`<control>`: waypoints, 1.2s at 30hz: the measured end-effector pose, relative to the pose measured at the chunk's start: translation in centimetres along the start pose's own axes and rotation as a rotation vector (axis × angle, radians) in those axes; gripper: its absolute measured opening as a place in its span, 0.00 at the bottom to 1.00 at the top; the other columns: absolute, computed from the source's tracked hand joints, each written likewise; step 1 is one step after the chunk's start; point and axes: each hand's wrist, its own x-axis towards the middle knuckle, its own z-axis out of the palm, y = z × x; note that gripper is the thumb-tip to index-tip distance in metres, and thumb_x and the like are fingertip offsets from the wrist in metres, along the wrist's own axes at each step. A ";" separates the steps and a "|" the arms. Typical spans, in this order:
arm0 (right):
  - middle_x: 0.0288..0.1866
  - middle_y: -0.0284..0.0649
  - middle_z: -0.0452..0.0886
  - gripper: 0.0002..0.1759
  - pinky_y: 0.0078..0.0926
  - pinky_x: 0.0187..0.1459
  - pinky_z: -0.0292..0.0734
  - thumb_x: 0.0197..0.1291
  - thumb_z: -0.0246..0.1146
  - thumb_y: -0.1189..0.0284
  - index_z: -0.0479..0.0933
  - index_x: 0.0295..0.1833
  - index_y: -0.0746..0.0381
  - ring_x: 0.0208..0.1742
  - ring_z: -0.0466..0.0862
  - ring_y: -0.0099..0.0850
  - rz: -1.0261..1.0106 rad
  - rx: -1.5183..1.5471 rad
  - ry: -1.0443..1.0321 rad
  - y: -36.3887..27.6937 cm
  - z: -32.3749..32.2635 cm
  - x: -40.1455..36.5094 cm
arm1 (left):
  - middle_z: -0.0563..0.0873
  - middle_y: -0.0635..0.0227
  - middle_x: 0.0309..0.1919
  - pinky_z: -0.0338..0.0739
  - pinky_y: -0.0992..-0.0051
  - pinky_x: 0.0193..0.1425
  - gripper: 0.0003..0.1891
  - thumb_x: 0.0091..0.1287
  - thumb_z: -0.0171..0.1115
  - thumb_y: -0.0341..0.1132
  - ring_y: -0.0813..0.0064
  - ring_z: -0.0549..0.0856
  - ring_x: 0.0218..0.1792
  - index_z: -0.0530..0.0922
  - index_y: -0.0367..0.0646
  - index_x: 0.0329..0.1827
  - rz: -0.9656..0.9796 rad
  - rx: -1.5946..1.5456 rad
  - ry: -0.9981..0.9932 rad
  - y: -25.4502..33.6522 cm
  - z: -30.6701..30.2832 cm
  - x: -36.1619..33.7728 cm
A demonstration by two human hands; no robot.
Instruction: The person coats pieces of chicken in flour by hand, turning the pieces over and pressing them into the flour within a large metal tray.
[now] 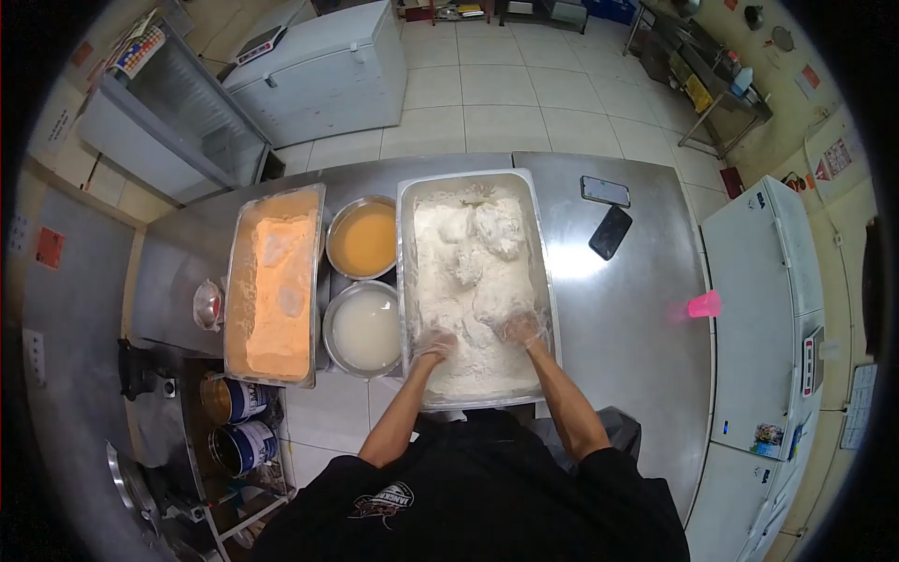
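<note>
A deep metal tray (405,244) of white flour (478,370) lies before me on the steel table. My left hand (435,344), in a clear plastic glove, is pressed into the flour near the tray's left wall. Toward the right wall, my right hand (523,328) wears the same kind of glove and touches a flour-coated lump (499,298). Flour hides the fingers of both hands, so their grip does not show. Farther back in the tray sits another lumpy floured piece (499,228); what is under the coating I cannot make out.
Left of the tray stand a bowl of orange-yellow liquid (365,239), a bowl of cloudy whitish liquid (367,330) and a tray of orange powder (281,328). Two phones (610,232) and a pink cup (704,304) are on the right. A white chest freezer (323,80) stands beyond the table.
</note>
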 end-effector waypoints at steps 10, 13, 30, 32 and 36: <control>0.42 0.40 0.67 0.23 0.27 0.38 0.64 0.47 0.42 0.58 0.61 0.46 0.60 0.40 0.67 0.30 0.211 0.892 0.225 -6.6 -3.9 -0.4 | 0.74 0.60 0.29 0.64 0.72 0.35 0.18 0.51 0.37 0.44 0.71 0.72 0.32 0.70 0.38 0.27 -0.259 -1.704 -0.005 2.0 -4.6 -0.6; 0.41 0.41 0.67 0.24 0.27 0.37 0.64 0.47 0.42 0.57 0.60 0.47 0.60 0.40 0.67 0.31 0.141 0.573 0.273 -6.3 -7.0 2.6 | 0.73 0.61 0.29 0.64 0.73 0.35 0.19 0.51 0.36 0.45 0.72 0.72 0.32 0.70 0.38 0.27 -0.196 -1.910 0.016 1.8 -10.0 -0.1; 0.44 0.45 0.64 0.28 0.27 0.38 0.64 0.48 0.39 0.54 0.53 0.50 0.62 0.42 0.66 0.31 0.448 1.284 -0.121 -14.7 -8.8 -2.9 | 0.72 0.67 0.26 0.64 0.75 0.34 0.18 0.53 0.33 0.45 0.73 0.70 0.30 0.68 0.40 0.27 -0.243 -1.571 -0.067 3.0 -2.6 -2.5; 0.43 0.44 0.65 0.24 0.27 0.38 0.64 0.48 0.41 0.58 0.56 0.48 0.62 0.42 0.67 0.31 0.190 0.827 0.067 -10.3 -5.8 -0.5 | 0.71 0.67 0.25 0.64 0.75 0.33 0.17 0.52 0.34 0.44 0.73 0.70 0.29 0.68 0.40 0.26 -0.211 -1.854 -0.044 3.4 -5.3 -2.4; 0.42 0.44 0.65 0.17 0.26 0.38 0.66 0.46 0.44 0.66 0.62 0.43 0.62 0.41 0.68 0.31 -0.068 -0.053 0.376 -4.4 -6.1 -0.9 | 0.71 0.67 0.23 0.64 0.75 0.32 0.15 0.52 0.35 0.42 0.73 0.70 0.27 0.67 0.41 0.24 -0.173 -1.895 -0.008 2.0 -8.6 -2.4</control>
